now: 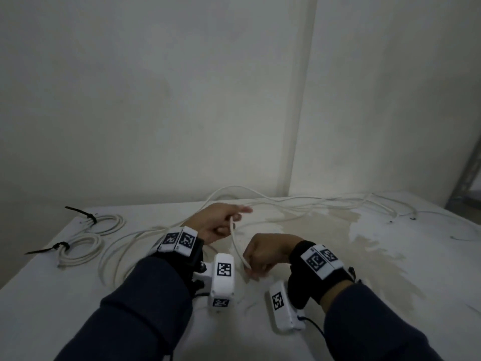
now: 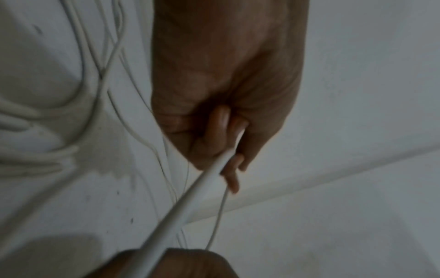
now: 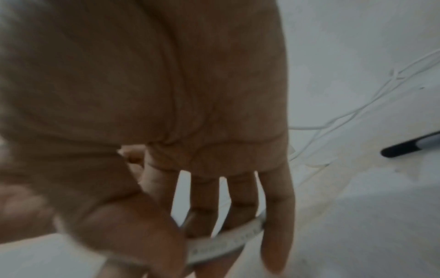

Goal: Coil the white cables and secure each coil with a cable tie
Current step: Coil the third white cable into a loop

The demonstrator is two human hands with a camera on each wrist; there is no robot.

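Note:
A white cable (image 1: 235, 243) runs taut between my two hands above the table's middle. My left hand (image 1: 223, 225) holds it with fingers curled round it and the index finger pointing out; in the left wrist view the cable (image 2: 190, 197) leaves those fingers (image 2: 228, 169) toward the lower left. My right hand (image 1: 256, 257) grips the cable near its end; in the right wrist view the thumb (image 3: 142, 235) presses the printed cable (image 3: 226, 242) against the fingers. The cable's remaining length lies in loose loops (image 1: 117, 246) on the left of the table.
Two coiled white cables (image 1: 109, 222) (image 1: 78, 248), each bound with a black cable tie (image 1: 86, 214) (image 1: 52, 248), lie at the table's far left. More loose white cables (image 1: 338, 201) trail along the back right by the wall. A dark elongated object (image 3: 409, 144) lies at the right.

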